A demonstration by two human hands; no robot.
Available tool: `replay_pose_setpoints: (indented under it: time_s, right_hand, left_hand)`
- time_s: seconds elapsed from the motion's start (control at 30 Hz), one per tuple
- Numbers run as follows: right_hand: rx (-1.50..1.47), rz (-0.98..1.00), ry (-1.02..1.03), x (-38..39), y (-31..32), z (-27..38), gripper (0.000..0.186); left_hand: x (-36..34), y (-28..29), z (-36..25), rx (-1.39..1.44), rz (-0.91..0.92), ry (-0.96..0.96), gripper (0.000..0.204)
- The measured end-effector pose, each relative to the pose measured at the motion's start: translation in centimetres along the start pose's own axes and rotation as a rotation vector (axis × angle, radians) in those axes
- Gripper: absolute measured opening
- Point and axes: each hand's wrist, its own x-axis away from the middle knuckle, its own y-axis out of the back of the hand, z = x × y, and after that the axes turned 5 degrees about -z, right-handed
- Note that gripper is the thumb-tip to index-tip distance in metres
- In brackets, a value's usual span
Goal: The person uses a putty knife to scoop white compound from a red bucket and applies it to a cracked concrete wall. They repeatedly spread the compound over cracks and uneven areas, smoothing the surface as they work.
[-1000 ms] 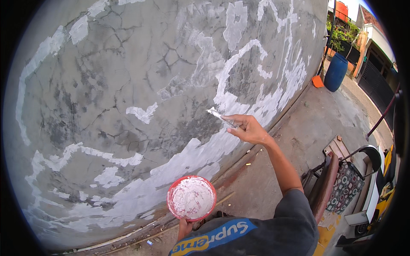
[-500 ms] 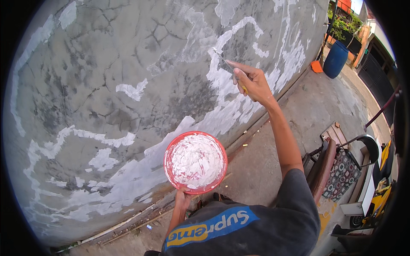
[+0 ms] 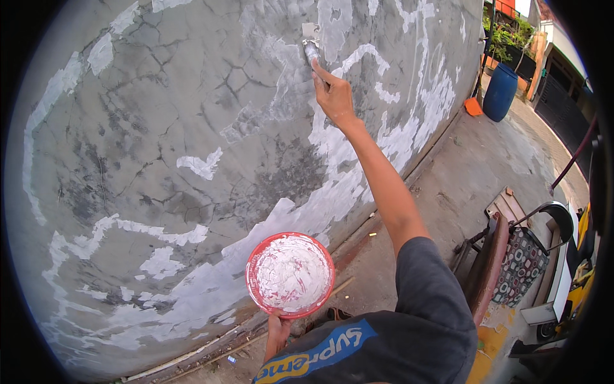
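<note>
A grey cracked wall (image 3: 147,128) fills the left and centre, streaked with patches of white filler. My right hand (image 3: 332,96) is closed on a putty knife (image 3: 310,40), whose blade, smeared with filler, lies at the upper middle of the wall beside pale patches. My left hand (image 3: 278,328), low in the picture, grips the edge of a red bowl (image 3: 289,274) coated with thick white paste. My right arm is stretched far out from my dark short sleeve.
A concrete path (image 3: 448,166) runs along the wall's foot. At right are a blue barrel (image 3: 501,93), an orange dustpan-like object (image 3: 473,107), a brown seat edge (image 3: 489,269), a patterned cushion (image 3: 519,269), boards, something yellow and black, a dark gate (image 3: 561,128) and plants.
My right hand with the putty knife has moved up the wall, reaching farther from me. The red bowl rose toward the middle half a second ago and now sits a little lower again.
</note>
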Motion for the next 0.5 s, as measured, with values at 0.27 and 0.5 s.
replay_pose_setpoints:
  time_s: [0.27, 0.5]
  right_hand:
    - [0.061, 0.13, -0.008, -6.3, 5.1, 3.5, 0.031]
    - [0.092, 0.207, 0.04, -2.2, 4.7, 3.5, 0.032]
  left_hand:
    - [-0.4, -0.2, 0.3, -0.028, 0.028, 0.003, 0.041]
    - [0.1, -1.1, 1.1, -0.008, 0.049, 0.029, 0.039]
